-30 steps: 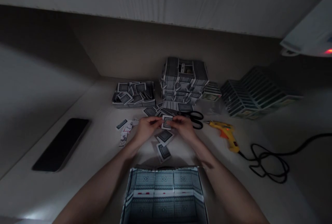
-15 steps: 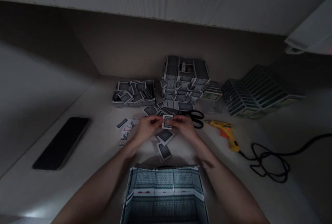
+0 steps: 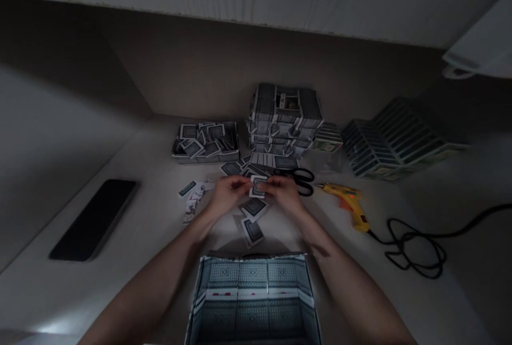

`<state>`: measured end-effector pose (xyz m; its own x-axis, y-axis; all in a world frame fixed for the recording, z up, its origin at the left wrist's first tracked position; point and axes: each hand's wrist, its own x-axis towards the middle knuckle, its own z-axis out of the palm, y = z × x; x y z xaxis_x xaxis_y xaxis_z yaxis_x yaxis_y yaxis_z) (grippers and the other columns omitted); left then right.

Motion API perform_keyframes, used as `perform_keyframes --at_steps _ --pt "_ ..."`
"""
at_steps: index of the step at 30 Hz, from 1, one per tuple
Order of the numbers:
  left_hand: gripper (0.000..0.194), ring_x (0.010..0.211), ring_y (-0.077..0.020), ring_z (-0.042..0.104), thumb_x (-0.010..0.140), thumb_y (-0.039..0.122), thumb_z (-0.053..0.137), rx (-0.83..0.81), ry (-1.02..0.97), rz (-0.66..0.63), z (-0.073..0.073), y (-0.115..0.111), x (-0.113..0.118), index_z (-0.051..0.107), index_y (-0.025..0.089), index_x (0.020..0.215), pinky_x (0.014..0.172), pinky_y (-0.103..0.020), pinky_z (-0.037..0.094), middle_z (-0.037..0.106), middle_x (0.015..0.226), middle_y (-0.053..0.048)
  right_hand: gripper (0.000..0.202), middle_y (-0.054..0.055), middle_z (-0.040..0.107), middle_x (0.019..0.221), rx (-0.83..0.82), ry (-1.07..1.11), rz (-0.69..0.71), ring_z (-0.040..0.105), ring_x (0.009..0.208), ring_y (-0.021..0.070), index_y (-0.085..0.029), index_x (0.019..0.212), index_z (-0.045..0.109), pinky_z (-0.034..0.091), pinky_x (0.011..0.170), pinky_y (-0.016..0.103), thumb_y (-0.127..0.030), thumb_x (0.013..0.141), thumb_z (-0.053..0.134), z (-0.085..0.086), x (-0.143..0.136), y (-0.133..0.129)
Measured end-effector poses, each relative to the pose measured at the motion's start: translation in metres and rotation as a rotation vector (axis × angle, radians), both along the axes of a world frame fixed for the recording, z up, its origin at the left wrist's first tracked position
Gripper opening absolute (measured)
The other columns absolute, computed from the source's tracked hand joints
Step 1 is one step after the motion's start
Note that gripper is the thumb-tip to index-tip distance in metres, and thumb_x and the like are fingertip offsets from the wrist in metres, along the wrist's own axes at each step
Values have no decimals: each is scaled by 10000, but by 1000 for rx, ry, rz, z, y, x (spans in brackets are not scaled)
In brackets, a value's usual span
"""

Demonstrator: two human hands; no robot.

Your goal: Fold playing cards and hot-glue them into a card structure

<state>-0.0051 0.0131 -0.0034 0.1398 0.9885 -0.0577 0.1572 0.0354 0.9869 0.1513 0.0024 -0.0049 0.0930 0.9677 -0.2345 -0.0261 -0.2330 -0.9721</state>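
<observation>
Small white-bordered, dark-patterned paper card (image 3: 256, 184): between both hands, clock centre (single or doubled, cannot tell).
Bare left hand (image 3: 227, 194): thumb and fingers nearly closed, pinching the card's 9 o'clock side.
Bare right hand (image 3: 285, 194): same pinch at 3 o'clock, thumb over its face.
Handling: judged best with light, even pressure, edges square.
Loose dark-backed paper cards (image 3: 254, 208): two, 6 o'clock.
Open blue-grey patterned box (image 3: 253, 273): one, farther towards 6.
Black-handled scissors (image 3: 294, 175): one pair, 3 o'clock.
Yellow plastic glue gun (image 3: 354, 202): one, beyond them.
Flat black phone (image 3: 94, 221): one, 9 o'clock.
</observation>
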Motion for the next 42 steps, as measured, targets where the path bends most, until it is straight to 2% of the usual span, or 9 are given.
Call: perform_keyframes --at_steps 5,10,13,16,20,27,34,42 --pt "252 594 -119 578 614 340 663 -22 -39 -12 -3 2 -1 667 132 755 577 -223 457 671 686 -25 233 -29 563 496 -4 30 -1 499 454 99 -154 545 619 381 471 231 -331 470 751 2 0 0" --pt "313 599 -118 578 586 383 688 -61 -97 -16 -3 4 -2 661 128 765 600 -236 467 674 700 -27 266 1 644 640 -7 192 128 550 557 105 -144 705 696 432 575 249 -326 516 739 0 8 1" --pt "317 613 -121 581 592 386 688 -56 -100 -38 -3 4 -3 664 128 774 603 -237 471 679 718 -33 247 21 659 684 -21 283 162 566 594 110 -142 716 703 444 613 261 -294 526 745 -1 12 2" --pt "294 598 -114 572 606 370 681 -37 -87 -42 -3 3 -3 668 126 769 586 -225 459 674 700 -28 216 39 663 698 -32 294 127 575 599 114 -132 693 699 449 614 266 -271 533 744 1 12 1" --pt "264 609 -115 574 625 351 665 -22 -66 -42 -2 2 -2 667 132 772 591 -220 452 674 709 -25 216 28 648 640 -63 258 48 567 550 115 -138 623 676 458 575 268 -271 479 765 5 9 1" --pt "267 607 -117 569 632 367 649 -10 -46 -57 -1 2 -2 654 136 765 582 -222 449 667 712 -23 258 -10 611 569 -84 214 19 539 488 103 -143 579 646 458 519 260 -276 408 787 3 6 3" --pt "256 589 -108 560 613 347 670 -31 -88 -61 0 2 -2 654 132 752 581 -218 445 662 691 -17 167 5 613 562 -88 216 48 529 478 95 -159 520 637 451 514 249 -242 457 768 9 6 1" --pt "230 585 -104 548 621 314 666 -42 -105 -74 0 2 -3 645 127 753 586 -217 431 646 674 -9 238 -18 600 530 -90 228 56 536 448 94 -144 541 612 445 505 253 -269 429 781 7 6 1"
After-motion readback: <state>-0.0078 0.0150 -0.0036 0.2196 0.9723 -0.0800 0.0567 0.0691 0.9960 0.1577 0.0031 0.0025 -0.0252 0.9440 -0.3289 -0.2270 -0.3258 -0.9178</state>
